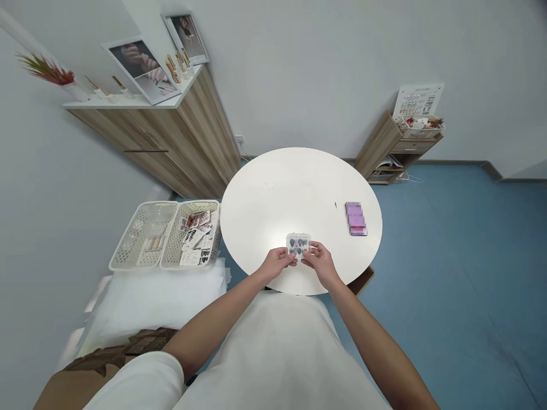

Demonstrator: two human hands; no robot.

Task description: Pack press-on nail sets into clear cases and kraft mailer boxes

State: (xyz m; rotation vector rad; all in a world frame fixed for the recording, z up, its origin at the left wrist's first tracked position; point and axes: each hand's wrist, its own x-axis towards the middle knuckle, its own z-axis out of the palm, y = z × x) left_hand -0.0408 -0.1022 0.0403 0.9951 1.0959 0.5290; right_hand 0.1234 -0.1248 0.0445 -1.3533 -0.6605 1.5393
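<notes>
Between my two hands is a small clear plastic case (298,237) with several dark blue-grey press-on nails inside, held just over the near part of the white oval table (294,182). My left hand (277,263) grips its left edge, thumb toward the lower corner. On the opposite side, my right hand (321,263) has its fingers behind the case and its thumb on the lower right front. The case looks closed, though its lower corners are partly covered by my thumbs.
A purple box-like item (356,218), pixelated, lies on the table's right. Left of the table, one white basket (171,253) holds nail cards and another (123,250) clear packs. A wood-grain cabinet (205,131) and a small shelf unit (376,142) stand along the wall.
</notes>
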